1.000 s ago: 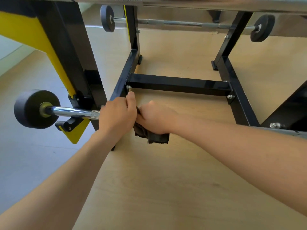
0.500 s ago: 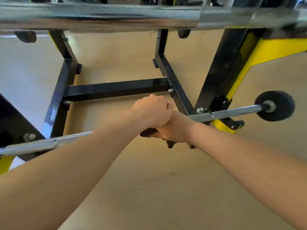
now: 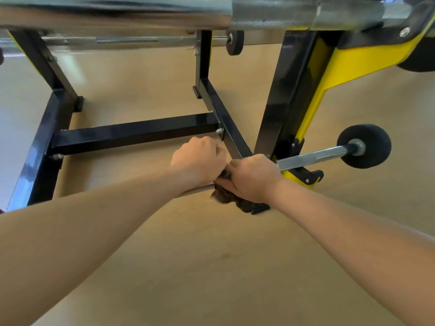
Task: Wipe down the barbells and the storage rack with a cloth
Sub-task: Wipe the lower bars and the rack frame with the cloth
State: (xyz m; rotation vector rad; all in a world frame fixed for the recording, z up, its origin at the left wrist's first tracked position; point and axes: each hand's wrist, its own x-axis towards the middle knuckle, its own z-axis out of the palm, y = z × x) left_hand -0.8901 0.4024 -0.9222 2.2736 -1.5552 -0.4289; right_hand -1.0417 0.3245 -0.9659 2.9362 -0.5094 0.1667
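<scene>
The cloth (image 3: 244, 203), gripped round the bar (image 3: 313, 156) by the right hand (image 3: 254, 177), has been slid rightward along it; the curled left hand's (image 3: 197, 158) hold is hidden.

Black rack (image 3: 131, 135) stands on tan floor (image 3: 211, 267)

You are holding a dark brown cloth (image 3: 237, 201) bunched around the shaft of the low barbell (image 3: 310, 156). Your right hand (image 3: 255, 177) is gripping it and your left hand (image 3: 197, 158) is curling over the shaft just beside. That barbell is lying in a yellow cradle of the black rack (image 3: 134, 135), its round black weight sticking out right. A second barbell (image 3: 141, 40) is resting at the far side. A third (image 3: 282, 18) is crossing the top, blurred.
</scene>
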